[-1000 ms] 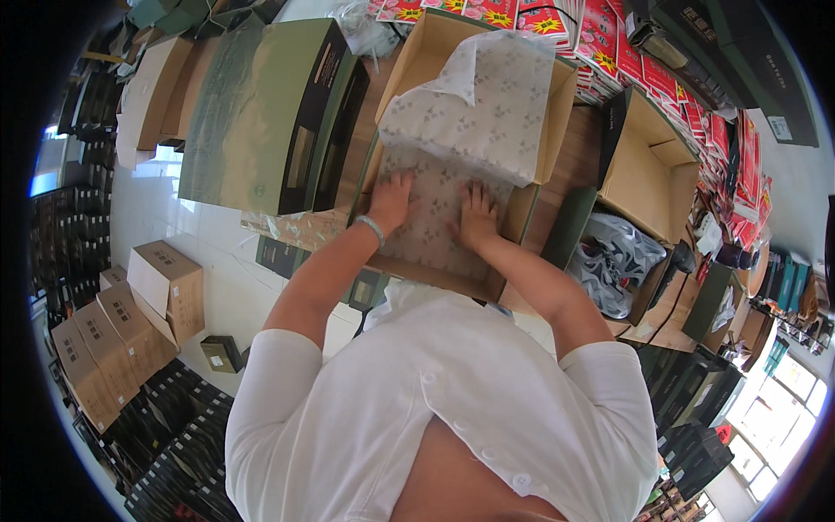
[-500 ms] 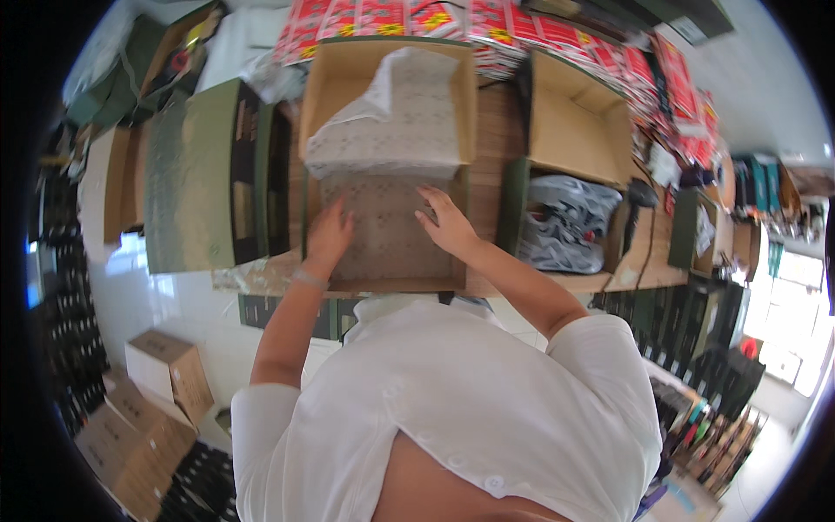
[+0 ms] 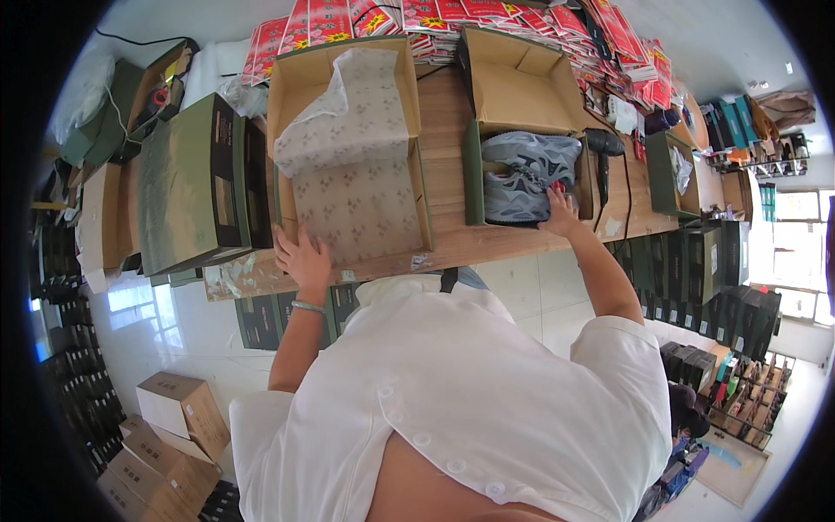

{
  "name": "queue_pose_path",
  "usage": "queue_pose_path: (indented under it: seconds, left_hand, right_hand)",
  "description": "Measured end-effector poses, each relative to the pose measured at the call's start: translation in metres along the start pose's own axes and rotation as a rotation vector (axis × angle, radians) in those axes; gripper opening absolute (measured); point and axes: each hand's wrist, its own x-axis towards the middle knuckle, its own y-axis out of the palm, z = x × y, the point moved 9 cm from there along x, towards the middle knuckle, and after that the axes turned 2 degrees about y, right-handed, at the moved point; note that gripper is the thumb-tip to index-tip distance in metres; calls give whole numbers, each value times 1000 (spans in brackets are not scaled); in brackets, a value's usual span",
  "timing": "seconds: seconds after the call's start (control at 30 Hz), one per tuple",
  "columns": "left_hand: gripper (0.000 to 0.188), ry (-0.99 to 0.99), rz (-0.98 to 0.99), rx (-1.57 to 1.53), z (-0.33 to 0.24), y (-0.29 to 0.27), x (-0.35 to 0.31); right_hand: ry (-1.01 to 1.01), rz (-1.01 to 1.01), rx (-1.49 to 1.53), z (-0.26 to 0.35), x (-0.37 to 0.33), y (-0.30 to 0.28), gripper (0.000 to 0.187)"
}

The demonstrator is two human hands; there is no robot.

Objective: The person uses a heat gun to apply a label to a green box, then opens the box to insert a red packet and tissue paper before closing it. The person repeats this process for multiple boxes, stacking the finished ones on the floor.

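An open shoebox (image 3: 424, 200) lined with printed tissue paper (image 3: 358, 209) lies before me, the tissue's upper sheet folded back over the lid. At its near left corner rests my left hand (image 3: 302, 258), open with the fingers spread. To the right, a second open shoebox (image 3: 474, 187) holds a pair of grey-blue sneakers (image 3: 532, 165), laid side by side. My right hand (image 3: 561, 216) reaches to the near right of that box, fingers apart at the lower shoe and a small red patch there. Its fingertips seem to touch the shoe; no grip shows.
Stacked green shoeboxes (image 3: 187, 183) stand at the left. A black hair dryer (image 3: 604, 157) with a cord lies right of the sneakers. Red printed packets (image 3: 435, 22) line the table's back. Cardboard cartons (image 3: 183, 409) sit on the floor at lower left.
My right hand has left the tissue-lined box and moved right to the sneakers. My left hand has drawn back to the near left corner. The whole view has shifted.
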Motion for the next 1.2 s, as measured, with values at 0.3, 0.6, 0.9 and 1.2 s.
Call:
queue_pose_path:
  seconds: [0.3, 0.6, 0.9, 1.2]
  left_hand:
    - [48, -77, -14, 47, -40, 6, -11]
    - [46, -86, -162, 17, -37, 2, -14]
    - [56, -98, -321, -183, -33, -16, -22]
    - [50, -335, -429, -1041, 9, -23, -25]
  right_hand:
    - [-416, -230, -193, 37, -4, -17, 90]
    - [-582, -247, 286, 18, -36, -84, 77]
    - [-727, -577, 492, 152, -124, -177, 74]
    - [-985, -456, 153, 377, -161, -80, 72]
